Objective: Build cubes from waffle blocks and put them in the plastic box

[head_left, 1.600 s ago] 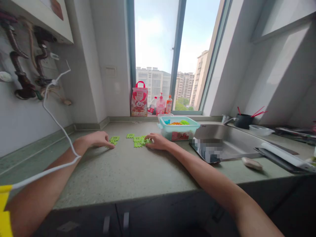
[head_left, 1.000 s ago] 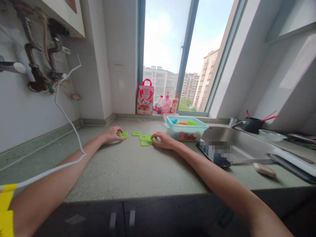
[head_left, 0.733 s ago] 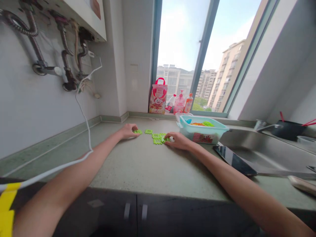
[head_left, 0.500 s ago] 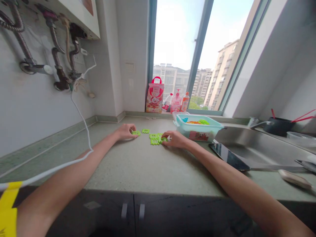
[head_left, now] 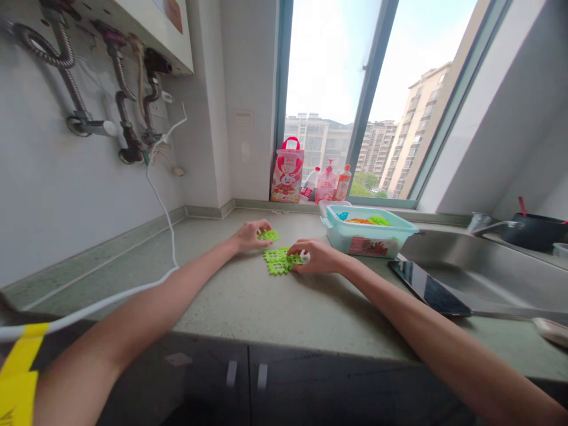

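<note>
A patch of joined green pieces [head_left: 277,262] is laid flat on the worktop [head_left: 266,310], left of the teal box [head_left: 337,241] and slightly forward of it. Its right side is pinched between thumb and fingers by the right hand [head_left: 314,255], close to the box. A separate green piece [head_left: 269,235] is pinched by the left hand [head_left: 249,235], farther left of the box. Forward and right of the box, a dark-screened device [head_left: 428,287] is rested beside the sink [head_left: 523,275]. Behind the box, a pink bag [head_left: 287,177] and bottles [head_left: 326,185] are stood by the window [head_left: 332,71].
</note>
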Tool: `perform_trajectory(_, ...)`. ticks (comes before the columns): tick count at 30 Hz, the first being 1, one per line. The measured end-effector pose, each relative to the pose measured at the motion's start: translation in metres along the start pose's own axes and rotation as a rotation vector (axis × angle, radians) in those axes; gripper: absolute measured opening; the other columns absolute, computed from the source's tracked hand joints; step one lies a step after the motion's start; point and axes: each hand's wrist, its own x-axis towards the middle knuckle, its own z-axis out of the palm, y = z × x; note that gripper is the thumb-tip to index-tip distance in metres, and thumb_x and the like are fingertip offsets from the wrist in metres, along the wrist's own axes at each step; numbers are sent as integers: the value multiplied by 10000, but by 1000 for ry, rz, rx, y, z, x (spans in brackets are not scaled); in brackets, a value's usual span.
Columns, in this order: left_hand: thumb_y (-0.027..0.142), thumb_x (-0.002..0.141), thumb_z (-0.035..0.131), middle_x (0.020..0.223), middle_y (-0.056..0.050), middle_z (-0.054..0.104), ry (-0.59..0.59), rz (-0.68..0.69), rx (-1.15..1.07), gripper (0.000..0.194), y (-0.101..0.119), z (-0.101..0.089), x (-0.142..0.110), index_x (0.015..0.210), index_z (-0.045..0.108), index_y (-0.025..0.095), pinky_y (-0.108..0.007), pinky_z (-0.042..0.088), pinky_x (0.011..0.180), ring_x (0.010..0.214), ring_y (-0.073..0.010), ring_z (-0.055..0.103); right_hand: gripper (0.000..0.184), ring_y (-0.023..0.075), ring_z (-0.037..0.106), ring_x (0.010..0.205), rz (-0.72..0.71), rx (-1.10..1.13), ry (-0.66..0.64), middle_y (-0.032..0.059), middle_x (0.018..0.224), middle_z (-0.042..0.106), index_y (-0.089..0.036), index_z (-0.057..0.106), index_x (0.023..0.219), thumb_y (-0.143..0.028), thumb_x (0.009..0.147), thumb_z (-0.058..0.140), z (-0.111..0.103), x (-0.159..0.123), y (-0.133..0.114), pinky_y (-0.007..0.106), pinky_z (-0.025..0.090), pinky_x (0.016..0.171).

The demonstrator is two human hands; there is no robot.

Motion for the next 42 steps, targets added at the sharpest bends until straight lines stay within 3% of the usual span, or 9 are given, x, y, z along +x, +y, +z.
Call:
perform_trajectory(2, 563, 864, 659, 1315, -113, 692, -87, 23, 40, 609, -2, 8, 2, 1349, 615, 198, -371, 477, 1060, 1196, -266, 636, 344, 181, 686, 882, -19, 8, -22, 47, 1009, 751, -228, 775, 1098, -286, 759, 774, 1, 1, -8, 286, 524, 829)
perform_trajectory(4, 594, 923, 567, 1527, -126, 544, -168, 2, 101, 699, -6, 14, 3, 1499, 512, 201, -411, 356, 1193, 1414, -292, 484, 346, 177, 684, 862, -51, 20, -43, 49, 1015, 753, -225, 779, 1103, -281, 762, 771, 1, 1, -17, 285, 526, 820)
perform_trajectory(7, 637, 974, 454, 1658, -98, 364, -286, -75, 150, 740, -14, 19, 4, 1584, 414, 220, -425, 259, 1249, 1531, -291, 325, 344, 176, 680, 844, -98, 34, -50, 53, 1019, 755, -219, 782, 1105, -275, 765, 770, 1, 1, -26, 288, 529, 813)
perform_trajectory(9, 649, 986, 430, 1638, -88, 405, -320, -88, 166, 711, -16, 20, 3, 1566, 449, 237, -397, 278, 1238, 1512, -277, 364, 344, 179, 678, 844, -109, 32, -33, 54, 1017, 755, -221, 782, 1106, -278, 767, 775, 0, 0, -29, 295, 532, 816)
perform_trajectory(16, 747, 930, 481, 1341, -106, 637, -222, -15, 217, 690, -3, 7, -3, 1397, 649, 269, -361, 429, 1095, 1227, -282, 604, 298, 168, 685, 832, -47, 103, 31, 46, 974, 761, -227, 790, 1104, -292, 815, 759, -12, -3, -21, 284, 526, 770)
perform_trajectory(20, 784, 890, 507, 1254, -105, 638, -221, -35, 233, 715, 5, 0, -5, 1368, 677, 280, -386, 448, 1066, 1179, -298, 613, 282, 172, 691, 856, 33, 212, 104, 47, 988, 769, -213, 782, 1096, -329, 841, 744, -15, -2, -7, 283, 524, 749)
perform_trajectory(24, 780, 875, 535, 1333, -109, 633, -231, -17, 199, 722, 5, -1, -4, 1364, 674, 267, -394, 430, 1096, 1243, -308, 584, 312, 184, 685, 912, 48, 175, 208, 67, 1043, 754, -208, 763, 1129, -344, 849, 740, -7, 0, 6, 290, 533, 760)
perform_trajectory(32, 787, 899, 487, 1331, -122, 658, -265, -9, 206, 740, 7, -1, -3, 1364, 667, 241, -419, 425, 1095, 1256, -320, 576, 347, 183, 685, 884, 53, 36, -1, 74, 1024, 731, -225, 778, 1152, -330, 822, 787, 7, 1, 8, 285, 538, 781)
perform_trajectory(42, 811, 853, 537, 1293, -108, 593, -232, -20, 161, 733, 4, 0, -4, 1340, 670, 280, -402, 435, 1094, 1196, -304, 595, 305, 177, 681, 873, 20, 136, 89, 61, 1007, 764, -206, 783, 1101, -278, 805, 759, -11, -4, 2, 291, 535, 770)
